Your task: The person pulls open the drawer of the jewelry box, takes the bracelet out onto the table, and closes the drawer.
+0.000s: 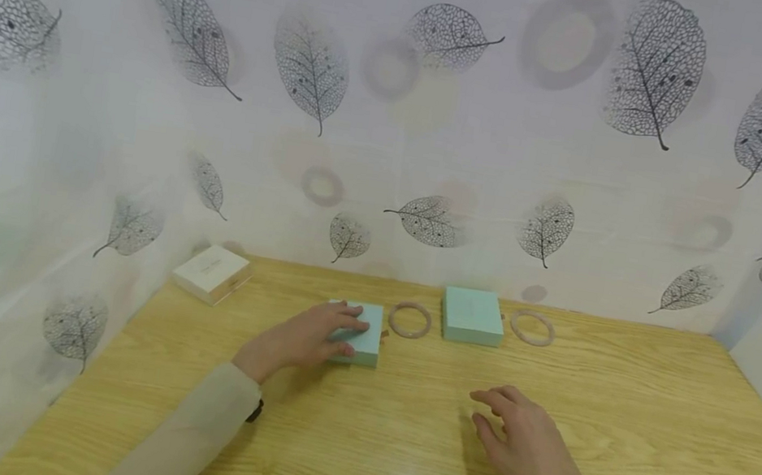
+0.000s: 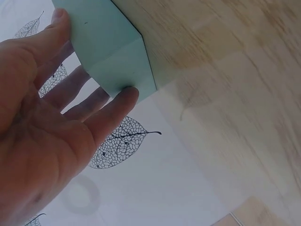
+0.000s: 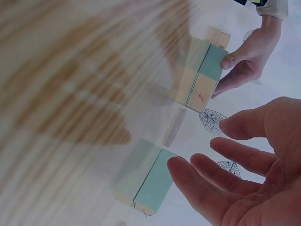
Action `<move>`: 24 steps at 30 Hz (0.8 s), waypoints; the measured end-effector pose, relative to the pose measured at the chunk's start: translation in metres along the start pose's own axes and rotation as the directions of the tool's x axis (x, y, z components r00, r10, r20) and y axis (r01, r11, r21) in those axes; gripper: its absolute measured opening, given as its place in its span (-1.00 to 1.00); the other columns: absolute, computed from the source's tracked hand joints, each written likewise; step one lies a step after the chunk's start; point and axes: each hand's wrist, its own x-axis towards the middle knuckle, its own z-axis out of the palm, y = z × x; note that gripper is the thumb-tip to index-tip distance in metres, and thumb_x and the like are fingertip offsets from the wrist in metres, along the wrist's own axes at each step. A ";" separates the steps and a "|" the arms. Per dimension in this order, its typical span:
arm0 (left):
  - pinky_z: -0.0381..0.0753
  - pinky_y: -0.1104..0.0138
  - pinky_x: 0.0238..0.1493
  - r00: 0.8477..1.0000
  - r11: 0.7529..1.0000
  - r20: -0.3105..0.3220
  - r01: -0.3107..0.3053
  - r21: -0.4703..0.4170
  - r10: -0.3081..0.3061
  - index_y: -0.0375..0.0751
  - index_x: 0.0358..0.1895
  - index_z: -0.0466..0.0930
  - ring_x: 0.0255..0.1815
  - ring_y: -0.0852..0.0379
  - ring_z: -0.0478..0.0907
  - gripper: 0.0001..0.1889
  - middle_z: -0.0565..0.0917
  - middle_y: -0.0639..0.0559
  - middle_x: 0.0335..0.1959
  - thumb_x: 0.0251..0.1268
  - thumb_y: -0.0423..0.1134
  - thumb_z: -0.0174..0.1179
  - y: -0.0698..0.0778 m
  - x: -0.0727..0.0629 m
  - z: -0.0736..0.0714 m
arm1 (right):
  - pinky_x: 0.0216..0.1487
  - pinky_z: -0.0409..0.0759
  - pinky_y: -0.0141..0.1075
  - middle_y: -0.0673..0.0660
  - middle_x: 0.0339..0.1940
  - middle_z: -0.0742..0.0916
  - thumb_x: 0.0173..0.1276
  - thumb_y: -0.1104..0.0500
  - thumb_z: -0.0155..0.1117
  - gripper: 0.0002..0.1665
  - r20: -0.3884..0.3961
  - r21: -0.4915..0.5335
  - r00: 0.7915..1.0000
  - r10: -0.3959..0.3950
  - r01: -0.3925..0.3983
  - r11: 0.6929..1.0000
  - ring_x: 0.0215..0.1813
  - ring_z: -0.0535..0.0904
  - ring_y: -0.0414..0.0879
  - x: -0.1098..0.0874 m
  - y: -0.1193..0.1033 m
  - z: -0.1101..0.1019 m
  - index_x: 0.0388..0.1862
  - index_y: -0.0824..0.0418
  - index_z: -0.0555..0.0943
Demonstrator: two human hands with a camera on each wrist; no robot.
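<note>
In the head view my left hand (image 1: 307, 337) lies over a mint-green box (image 1: 366, 338) left of centre, fingers across its top and thumb at its near side. The left wrist view shows the thumb along one edge of this green box (image 2: 106, 40) and a fingertip against another face. My right hand (image 1: 533, 457) hovers above the table nearer the front, fingers loosely bent, holding nothing. A second mint-green box (image 1: 472, 317) stands farther back, ahead of it. A pale pink bangle (image 1: 410, 319) lies between the boxes; another bangle (image 1: 532, 327) lies right of the second box.
A white box (image 1: 211, 274) with tan sides sits at the table's back left corner. The wood-grain table (image 1: 622, 405) meets a leaf-print curtain (image 1: 382, 131) at the back and a similar one at the left. Light glares near the front edge.
</note>
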 end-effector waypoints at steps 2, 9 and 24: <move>0.20 -0.16 0.59 1.000 1.000 -0.002 -0.002 -0.001 0.002 -0.25 0.38 0.52 0.57 -0.36 0.23 -0.48 0.36 -0.30 0.53 0.43 -0.14 0.27 0.000 0.001 -0.001 | -0.31 0.67 -0.41 0.08 -0.14 0.78 0.27 0.32 0.45 -0.73 0.006 -0.001 1.000 0.001 -0.001 1.000 -0.32 0.68 -0.22 0.000 0.000 0.000 -0.04 0.21 0.76; 0.20 -0.13 0.60 1.000 1.000 0.005 0.013 0.001 -0.013 -0.23 0.39 0.51 0.59 -0.32 0.23 -0.48 0.34 -0.26 0.55 0.44 -0.14 0.26 -0.005 0.007 -0.001 | -0.36 0.63 -0.44 0.09 -0.14 0.78 0.25 0.33 0.46 -0.72 -0.014 0.010 1.000 -0.002 0.002 1.000 -0.36 0.63 -0.29 0.000 0.001 -0.001 -0.04 0.22 0.76; 0.10 -0.12 0.63 0.998 0.999 0.028 0.051 0.005 -0.051 -0.19 0.41 0.49 0.62 -0.28 0.18 -0.48 0.30 -0.23 0.58 0.44 -0.16 0.25 -0.009 0.021 -0.008 | -0.30 0.72 -0.36 0.07 -0.12 0.78 0.27 0.34 0.45 -0.73 -0.021 0.021 1.000 -0.004 0.005 1.000 -0.28 0.71 -0.18 0.000 0.002 0.000 -0.04 0.21 0.76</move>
